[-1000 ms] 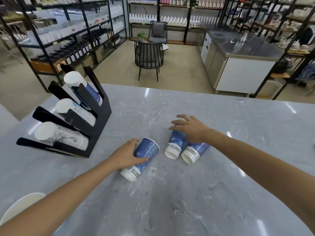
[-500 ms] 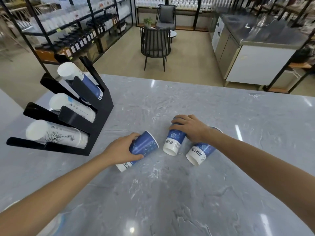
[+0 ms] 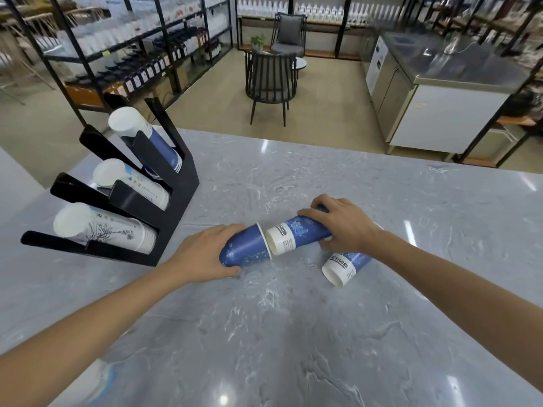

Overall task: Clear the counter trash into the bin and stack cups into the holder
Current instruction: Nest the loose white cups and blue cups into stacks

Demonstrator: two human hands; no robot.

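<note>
Now I am holding one blue paper cup in each hand and bringing them together above the desk [image 3: 293, 333]. My left hand [image 3: 202, 257] is closed around the left cup [image 3: 246, 249], with its open mouth turned to the right. My right hand [image 3: 343, 224] is closed around the right cup [image 3: 296, 235], and I am pointing its white bottom end toward that mouth, because I judge this is the way to push one cup inside the other. The two cups are almost touching, rim to base, but the right one is not yet inside.

A third cup [image 3: 343, 267] is lying on its side on the desk, just below my right wrist, waiting for its turn. The black cup holder [image 3: 176, 207] is standing to my left, and its three slanted slots already carry rows of cups, the top one blue [image 3: 155, 142] like mine. I think the nested cups are going there.

Each cup has a white band with dark printed letters, but I cannot read them; they are too small and turned sideways. I am seeing no bin here.
</note>
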